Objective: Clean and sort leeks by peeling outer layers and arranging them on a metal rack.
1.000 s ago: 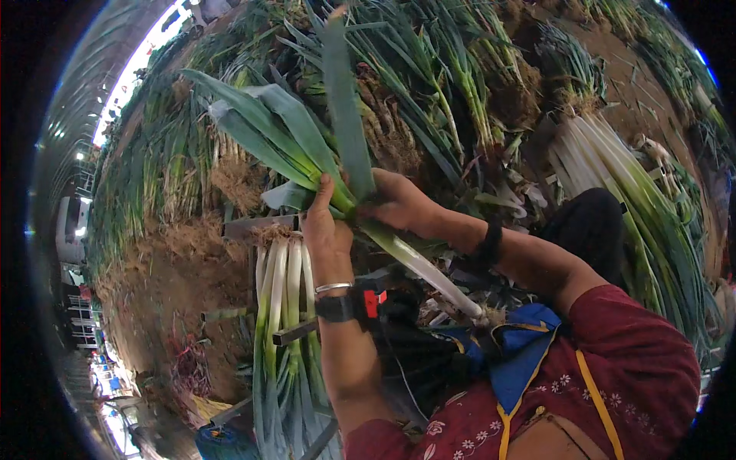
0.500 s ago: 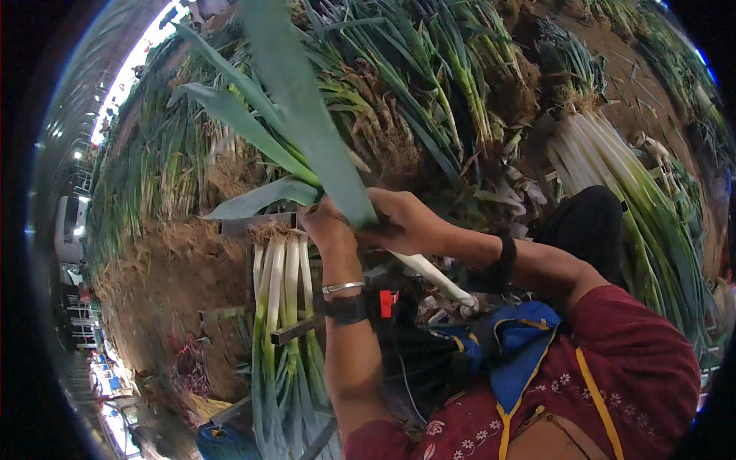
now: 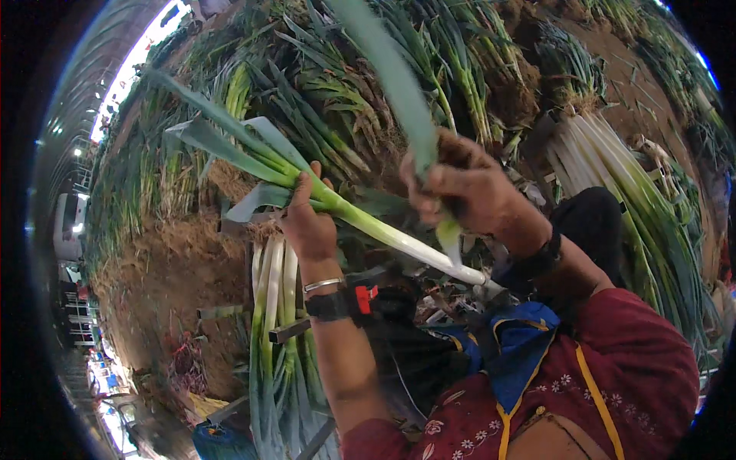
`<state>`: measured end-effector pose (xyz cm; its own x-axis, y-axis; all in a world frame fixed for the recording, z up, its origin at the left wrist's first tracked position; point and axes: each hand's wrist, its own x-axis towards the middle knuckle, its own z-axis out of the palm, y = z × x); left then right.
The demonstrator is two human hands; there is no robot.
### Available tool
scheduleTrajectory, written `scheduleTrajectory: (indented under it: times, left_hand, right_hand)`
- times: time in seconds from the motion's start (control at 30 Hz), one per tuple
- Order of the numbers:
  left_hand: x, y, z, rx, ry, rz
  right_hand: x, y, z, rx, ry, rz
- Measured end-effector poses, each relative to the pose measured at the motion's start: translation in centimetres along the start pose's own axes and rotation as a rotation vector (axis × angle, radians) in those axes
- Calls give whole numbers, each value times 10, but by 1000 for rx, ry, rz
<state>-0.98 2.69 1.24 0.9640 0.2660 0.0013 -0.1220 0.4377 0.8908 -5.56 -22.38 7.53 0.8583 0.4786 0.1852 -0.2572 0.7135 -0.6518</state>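
Note:
A leek (image 3: 383,231) lies slantwise in front of me, its green leaves to the upper left and its white root end to the lower right. My left hand (image 3: 308,222) is closed round it where the leaves fan out. My right hand (image 3: 479,188) grips a long outer leaf (image 3: 395,80), partly blurred, whose pale base hangs below the fingers beside the white shank. At its lower end that leaf seems to touch the shank; whether it is still joined there I cannot tell.
Cleaned leeks (image 3: 278,299) rest on a metal rack (image 3: 290,330) below my left hand. A larger bundle of white-stemmed leeks (image 3: 613,169) lies at the right. Untrimmed leeks (image 3: 337,100) with soil-covered roots spread across the far side. Bare soil (image 3: 146,307) shows at the left.
My right hand has moved right and away from my left hand, drawing the outer leaf off the leek's upper part. More of the pale shank now shows between the hands.

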Motion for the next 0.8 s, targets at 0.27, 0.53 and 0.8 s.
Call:
scheduleTrajectory:
  times: [0.27, 0.53, 0.8]
  left_hand:
    - [0, 0, 23, 45, 233, 38]
    - [-2, 1, 38, -106, 27, -29]
    - [-5, 0, 35, -131, -33, -99]
  right_hand:
    - [3, -66, -40, -251, 131, -147]
    - [9, 37, -99, -1290, 159, 24]
    - [30, 86, -32, -1371, -12, -267]
